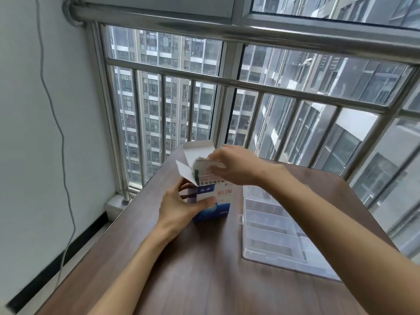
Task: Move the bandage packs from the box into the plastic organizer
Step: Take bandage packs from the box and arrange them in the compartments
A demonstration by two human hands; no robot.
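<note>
Resting on a wood-grain counter (204,269), a clear ribbed organizer (272,235) lies right of an upright cardboard box (218,201). Left hand (179,205) grip clamps the box; right hand (236,164) grip pinches paper packs (202,169) at its open flaps.

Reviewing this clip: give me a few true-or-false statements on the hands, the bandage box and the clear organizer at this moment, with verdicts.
1. The left hand grips the box. True.
2. The box flaps are closed. False: they stand open.
3. The right hand pinches bandage packs at the box's opening. True.
4. The plastic organizer lies left of the box. False: it lies to its right on the table.
5. Packs already fill the organizer. False: its visible compartments look empty.
</note>
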